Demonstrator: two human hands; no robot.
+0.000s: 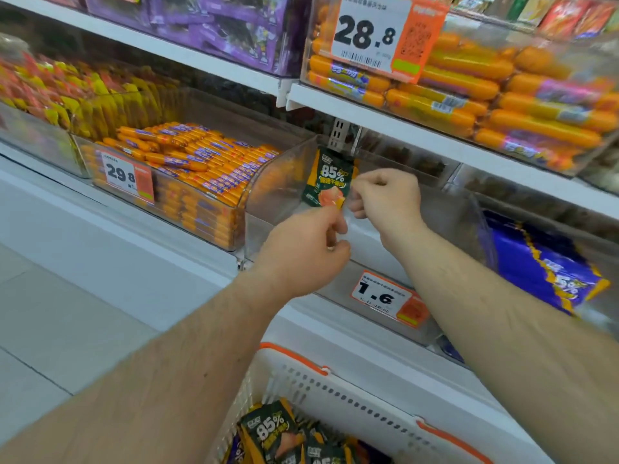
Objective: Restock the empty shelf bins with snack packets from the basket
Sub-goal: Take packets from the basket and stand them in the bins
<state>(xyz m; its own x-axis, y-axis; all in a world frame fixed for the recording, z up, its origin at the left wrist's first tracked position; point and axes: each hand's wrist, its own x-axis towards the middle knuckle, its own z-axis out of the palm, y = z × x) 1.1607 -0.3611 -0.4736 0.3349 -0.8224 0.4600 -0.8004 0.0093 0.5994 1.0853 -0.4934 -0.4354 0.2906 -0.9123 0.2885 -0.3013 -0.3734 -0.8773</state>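
A dark green snack packet (330,177) marked 85% stands upright inside a clear shelf bin (284,182) with a 1.6 price tag (380,296). My left hand (301,252) pinches the packet's lower edge. My right hand (385,192) has its fingers curled at the packet's right edge, and it seems to pinch it there. Below, a white basket (335,390) with orange trim holds several more of the same packets (273,430).
Left of the clear bin stands a bin full of orange sausage sticks (197,162) tagged 29.8. To the right lies a bin with blue packets (542,266). A shelf above carries orange sausages (485,92) and purple packs (214,25).
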